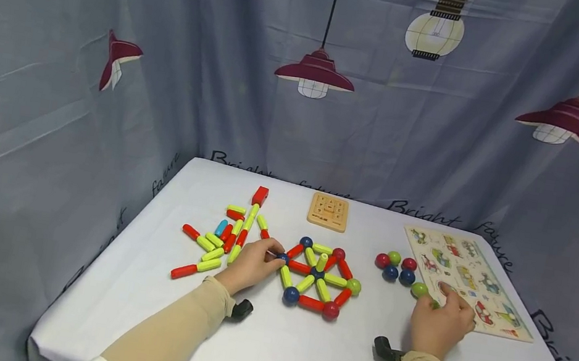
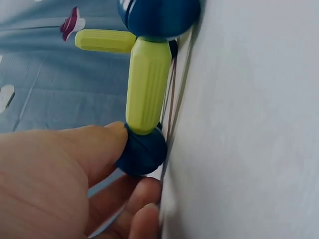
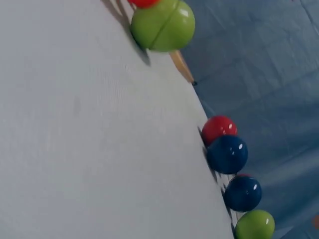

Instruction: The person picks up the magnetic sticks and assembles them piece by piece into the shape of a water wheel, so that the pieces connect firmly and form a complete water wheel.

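Observation:
A wheel-like hexagon of red and yellow-green rods with coloured balls at its corners lies on the table; a rod [image 1: 322, 262] stands upright on its centre ball [image 1: 317, 273]. At its left corner my left hand [image 1: 252, 264] pinches a dark blue ball [image 2: 144, 152] between thumb and fingers. A yellow-green rod [image 2: 148, 87] joins that ball to another blue ball [image 2: 162, 17]. My right hand [image 1: 441, 322] holds a green ball [image 1: 435, 304], mostly hidden by the fingers, beside another green ball [image 1: 419, 289]. The right wrist view does not show that hand.
Loose red and yellow-green rods [image 1: 195, 269] lie left of the hexagon, with a red block [image 1: 260, 195] behind. A wooden number board [image 1: 328, 211] sits at the back. Several balls [image 1: 390, 273] are grouped at right, beside a picture puzzle board [image 1: 501, 303].

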Demonstrator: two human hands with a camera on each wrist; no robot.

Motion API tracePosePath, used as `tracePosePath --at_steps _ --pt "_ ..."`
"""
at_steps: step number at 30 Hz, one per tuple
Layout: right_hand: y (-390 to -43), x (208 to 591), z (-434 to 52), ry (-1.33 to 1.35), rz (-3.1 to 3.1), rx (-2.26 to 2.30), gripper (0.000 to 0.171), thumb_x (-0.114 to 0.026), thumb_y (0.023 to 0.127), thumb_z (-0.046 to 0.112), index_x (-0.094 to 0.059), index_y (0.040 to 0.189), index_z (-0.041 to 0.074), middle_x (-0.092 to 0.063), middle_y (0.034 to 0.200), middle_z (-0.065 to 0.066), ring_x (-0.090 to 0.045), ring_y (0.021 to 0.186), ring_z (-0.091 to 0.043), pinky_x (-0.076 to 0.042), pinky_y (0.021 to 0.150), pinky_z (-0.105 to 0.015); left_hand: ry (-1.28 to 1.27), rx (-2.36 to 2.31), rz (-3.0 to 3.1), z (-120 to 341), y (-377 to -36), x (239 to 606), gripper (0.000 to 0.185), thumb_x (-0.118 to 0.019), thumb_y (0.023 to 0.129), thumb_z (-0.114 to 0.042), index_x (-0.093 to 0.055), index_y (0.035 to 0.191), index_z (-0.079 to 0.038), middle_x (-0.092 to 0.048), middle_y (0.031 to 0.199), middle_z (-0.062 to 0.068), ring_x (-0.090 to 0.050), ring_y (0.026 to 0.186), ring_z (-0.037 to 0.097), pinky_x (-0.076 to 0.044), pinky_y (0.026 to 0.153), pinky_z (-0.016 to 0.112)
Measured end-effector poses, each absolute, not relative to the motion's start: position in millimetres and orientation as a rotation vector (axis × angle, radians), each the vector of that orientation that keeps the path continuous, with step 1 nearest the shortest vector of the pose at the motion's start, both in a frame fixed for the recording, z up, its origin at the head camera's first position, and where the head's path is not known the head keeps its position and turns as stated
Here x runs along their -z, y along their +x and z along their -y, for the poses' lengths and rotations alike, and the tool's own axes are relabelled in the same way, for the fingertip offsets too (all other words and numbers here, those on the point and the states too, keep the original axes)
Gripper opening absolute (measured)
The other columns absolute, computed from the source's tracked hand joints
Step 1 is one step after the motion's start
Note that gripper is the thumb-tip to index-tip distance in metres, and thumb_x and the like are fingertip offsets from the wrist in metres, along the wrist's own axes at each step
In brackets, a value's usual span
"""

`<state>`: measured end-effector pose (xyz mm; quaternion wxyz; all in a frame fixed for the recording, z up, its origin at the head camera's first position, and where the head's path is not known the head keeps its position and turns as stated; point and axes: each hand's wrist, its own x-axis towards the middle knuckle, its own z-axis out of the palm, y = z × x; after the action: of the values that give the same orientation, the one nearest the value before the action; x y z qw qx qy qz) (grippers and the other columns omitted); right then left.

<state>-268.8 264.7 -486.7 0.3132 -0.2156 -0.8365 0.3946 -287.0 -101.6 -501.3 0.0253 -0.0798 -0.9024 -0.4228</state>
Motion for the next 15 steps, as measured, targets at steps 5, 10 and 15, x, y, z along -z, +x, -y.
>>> tracePosePath --at_steps 5,10,15 --pt "-269.1 490.3 -274.1 -0.683 2.399 -0.994 0.050 -0.052 0.095 0.008 -0.054 0.144 -0.001 -0.041 0.144 -0.037 -0.030 0.138 -0.056 -0.029 0.105 -0.071 -0.254 1.343 2.753 102.3 -290.1 509.2 0.022 -0.074 0.097 -0.028 -0.069 0.117 -0.022 -0.072 0.110 -0.004 -0.065 0.093 0.010 -0.054 0.083 0.034" --pt "-270.7 493.0 -273.4 -0.701 2.474 -0.955 0.044 -0.052 0.094 0.007 -0.058 0.137 -0.004 -0.046 0.137 -0.039 -0.034 0.131 -0.059 -0.031 0.101 -0.070 -0.308 1.334 2.773 104.9 -290.5 508.8 0.027 -0.071 0.099 -0.028 -0.069 0.125 -0.021 -0.071 0.118 -0.003 -0.063 0.096 0.011 -0.054 0.086 0.034" --pt "-272.8 495.6 -275.0 -0.727 2.517 -0.971 0.043 -0.054 0.095 0.005 -0.057 0.137 -0.005 -0.048 0.130 -0.037 -0.037 0.128 -0.058 -0.033 0.100 -0.068 -0.299 1.323 2.786 105.4 -290.1 507.2 0.027 -0.070 0.099 -0.028 -0.068 0.126 -0.022 -0.070 0.118 -0.005 -0.062 0.097 0.012 -0.053 0.087 0.034"
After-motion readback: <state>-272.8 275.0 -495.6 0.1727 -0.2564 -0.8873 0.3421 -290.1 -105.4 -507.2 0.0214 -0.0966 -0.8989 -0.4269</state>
